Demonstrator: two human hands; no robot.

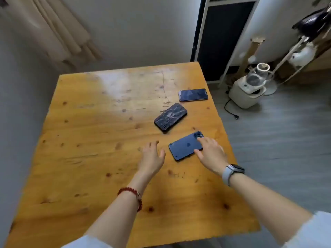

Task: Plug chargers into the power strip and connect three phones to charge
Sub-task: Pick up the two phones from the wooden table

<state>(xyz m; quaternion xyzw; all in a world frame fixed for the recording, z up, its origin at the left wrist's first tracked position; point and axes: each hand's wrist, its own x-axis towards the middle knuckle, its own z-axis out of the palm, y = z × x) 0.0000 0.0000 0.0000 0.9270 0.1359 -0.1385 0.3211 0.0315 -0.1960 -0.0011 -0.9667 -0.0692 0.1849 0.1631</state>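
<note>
R hand (212,154) has fingers spread, tips touching the blue iPhone (186,145) lying face-down w/ Apple logo showing, near table's (89,140) right edge. L hand (152,156) hovers relaxed, holding nothing. Cracked-back phone (170,116) & face-up phone (193,95) lie farther back; brands unreadable.

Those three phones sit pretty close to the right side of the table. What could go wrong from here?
1. The red-edged phone lies nearest the table edge; a tugged cable could pull it off.
2. The cracked phone already has a shattered surface, so pressing a plug in could worsen it.
3. The right hand touches the blue phone with straight fingers, so it may slide rather than lift.
</note>
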